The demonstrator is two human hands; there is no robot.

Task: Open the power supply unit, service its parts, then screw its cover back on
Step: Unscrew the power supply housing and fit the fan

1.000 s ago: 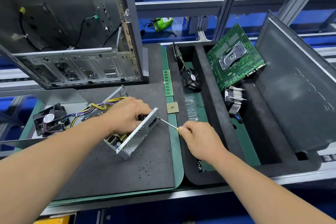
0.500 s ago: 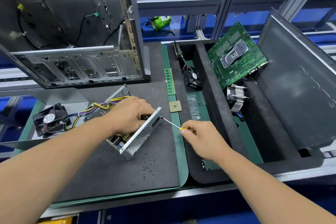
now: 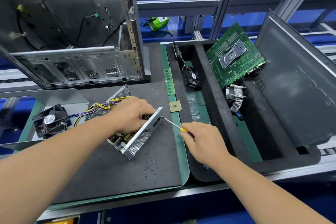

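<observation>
Now, head view: one camera, looking down at the counter (image 3: 112,174).
Change: hands and tool sit much as half a second ago; the view has shifted only slightly.
Left hand (image 3: 130,114): curled over the open top of the power supply unit (image 3: 138,140), gripping it, fingers inside against the perforated wall.
Right hand (image 3: 201,142): clenched round the yellow handle of the screwdriver (image 3: 175,126).
Screwdriver tip: touching the unit's outer wall near its upper corner.
Unit's place: tilted on the dark mat, under the left hand, just left of the right hand.
Nearby: a black fan (image 3: 50,121) on the wire bundle (image 3: 98,108), well left.
</observation>
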